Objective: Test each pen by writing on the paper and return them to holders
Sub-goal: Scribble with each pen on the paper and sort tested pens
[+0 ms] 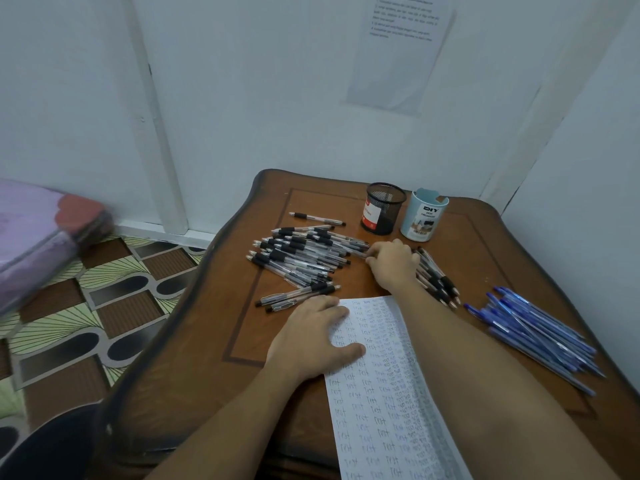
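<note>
Standing at twelve o'clock, mesh holder (pixel 382 209) and blue holder (pixel 424 216); left hand (pixel 311 337) flat on paper (pixel 381 410), right hand (pixel 394 266) pinching a black pen (pixel 354 247)

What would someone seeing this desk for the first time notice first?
Most striking is the sprawl of black pens across the middle of the wooden table, where the right hand reaches into the pile's right edge. Next comes the paper at the near edge, filled with rows of the word test, under the flat left hand. A heap of blue pens lies at the right; a black mesh holder and a pale blue holder stand behind.
</note>
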`<state>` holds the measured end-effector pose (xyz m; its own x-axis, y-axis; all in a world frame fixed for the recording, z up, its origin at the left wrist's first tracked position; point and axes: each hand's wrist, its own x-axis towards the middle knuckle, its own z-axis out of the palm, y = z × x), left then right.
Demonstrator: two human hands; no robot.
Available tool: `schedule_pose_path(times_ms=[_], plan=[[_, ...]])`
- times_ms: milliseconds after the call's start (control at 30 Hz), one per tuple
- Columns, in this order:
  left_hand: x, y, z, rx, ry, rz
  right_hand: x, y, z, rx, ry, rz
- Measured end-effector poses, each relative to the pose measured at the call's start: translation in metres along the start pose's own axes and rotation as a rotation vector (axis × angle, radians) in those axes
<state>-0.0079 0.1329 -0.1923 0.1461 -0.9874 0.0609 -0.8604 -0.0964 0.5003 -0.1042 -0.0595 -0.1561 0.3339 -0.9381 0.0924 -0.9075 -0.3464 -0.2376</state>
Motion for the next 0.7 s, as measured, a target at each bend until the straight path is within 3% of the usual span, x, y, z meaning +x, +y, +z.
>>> schedule_pose_path(times_ms=[133, 333, 433, 567, 700], plan=[[0.001, 0.0, -0.001, -0.01, -0.004, -0.006, -0.003, 0.01, -0.009, 0.221, 0.027, -0.004], [-0.001, 0.004, -0.005, -0.002, -0.038, -0.025, -0.038, 0.024, -0.065, 1.197, 0.001, 0.272], [-0.002, 0.007, -0.007, 0.012, -0.046, -0.036, -0.065, 0.034, -0.085, 1.604, 0.018, 0.305], [-0.003, 0.008, -0.008, 0.003, -0.057, -0.033, -0.094, 0.048, -0.084, 1.834, 0.05, 0.356], [-0.006, 0.011, -0.01, 0.015, -0.048, -0.032, -0.114, 0.055, -0.073, 1.746, -0.011, 0.4]])
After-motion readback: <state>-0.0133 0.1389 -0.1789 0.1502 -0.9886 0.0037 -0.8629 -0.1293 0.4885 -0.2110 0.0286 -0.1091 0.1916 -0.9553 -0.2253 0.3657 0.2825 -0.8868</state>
